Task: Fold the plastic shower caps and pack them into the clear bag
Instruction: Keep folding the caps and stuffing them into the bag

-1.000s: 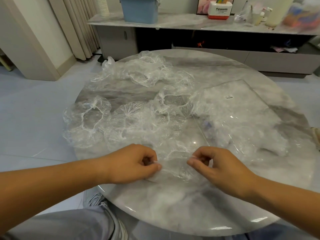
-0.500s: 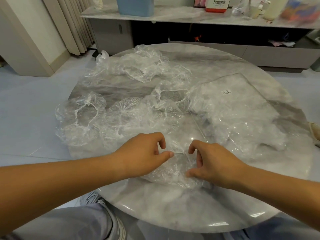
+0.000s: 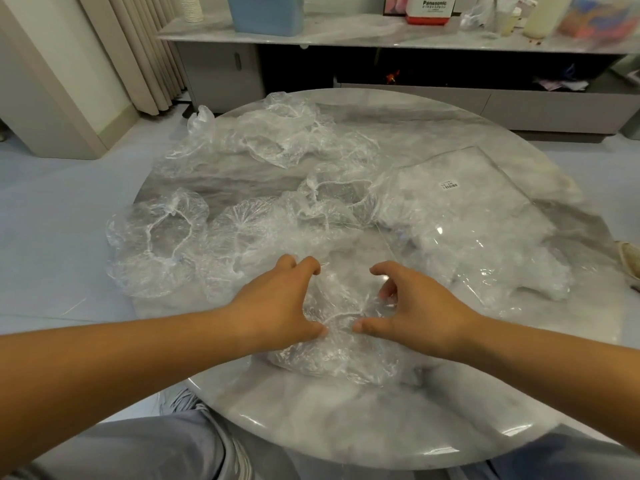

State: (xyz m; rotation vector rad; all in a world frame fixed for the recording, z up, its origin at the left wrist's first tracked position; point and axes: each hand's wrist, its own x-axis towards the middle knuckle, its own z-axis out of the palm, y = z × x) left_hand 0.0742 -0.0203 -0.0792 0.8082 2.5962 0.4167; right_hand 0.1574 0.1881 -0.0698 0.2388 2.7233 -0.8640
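**Cupping one shower cap (image 3: 332, 362) between the left hand (image 3: 277, 306) and the right hand (image 3: 419, 313)**

Both bare forearms are stretched forward from the lower corners of the view and angled inward over the near part of the round marble table (image 3: 346, 424). The left hand is arched into a C. Its fingers are curled down at the far edge of the shower cap and its thumb is laid along the near edge. The right hand is set in the mirror pose, and the two thumb tips are pointed at each other and nearly touch.

The crumpled clear plastic of the shower cap is gathered and held inside the two curled grips. Its near portion is spread flat on the table just below the thumbs.

The clear bag (image 3: 467, 216) is laid flat to the right of the hands and beyond them. It is close to the right hand, though contact cannot be made out. A small white label (image 3: 449, 185) is seen on its upper face, and bunched plastic is visible inside it.

More loose caps are scattered across the table. One (image 3: 156, 244) is draped over the left rim, several (image 3: 322, 209) are piled just beyond the hands, and a far heap (image 3: 284, 143) is spread near the back edge.

A grey trouser knee (image 3: 156, 445) is seen below the table's near edge.
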